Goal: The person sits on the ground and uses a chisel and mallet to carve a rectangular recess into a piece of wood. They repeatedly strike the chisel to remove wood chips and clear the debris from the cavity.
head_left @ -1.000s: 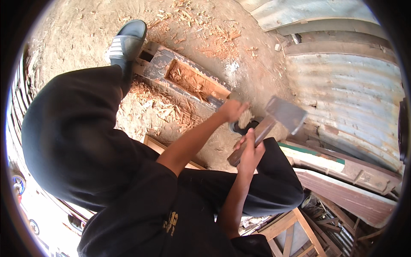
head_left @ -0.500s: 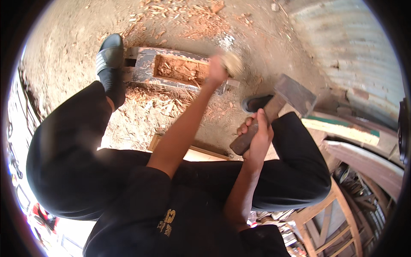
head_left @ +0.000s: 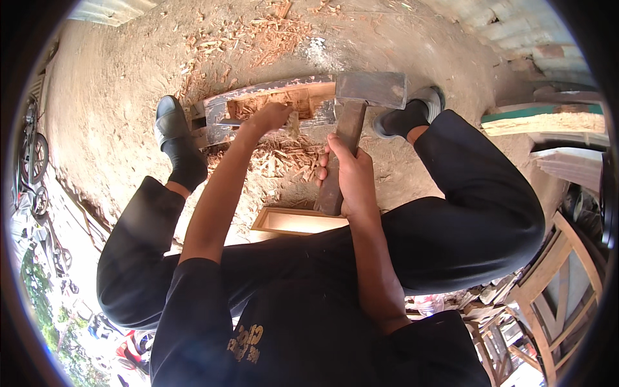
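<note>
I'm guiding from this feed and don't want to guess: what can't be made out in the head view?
All in the head view:
- Chisel: its middle is hidden inside the left hand.
- Wooden block: right end hidden behind the hammer, whose handle the right hand partly covers.
- Shallow wooden frame: near side hidden by the trousers.
- Wheeled things, far left: too small to identify.

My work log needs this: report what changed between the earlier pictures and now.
The left hand and its chisel moved left along the wooden block, away from its right end. The hammer in the right hand shifted left too, now overlapping that end in view. Nothing was taken up or let go; the left sandal stays by the block's left end.
</note>
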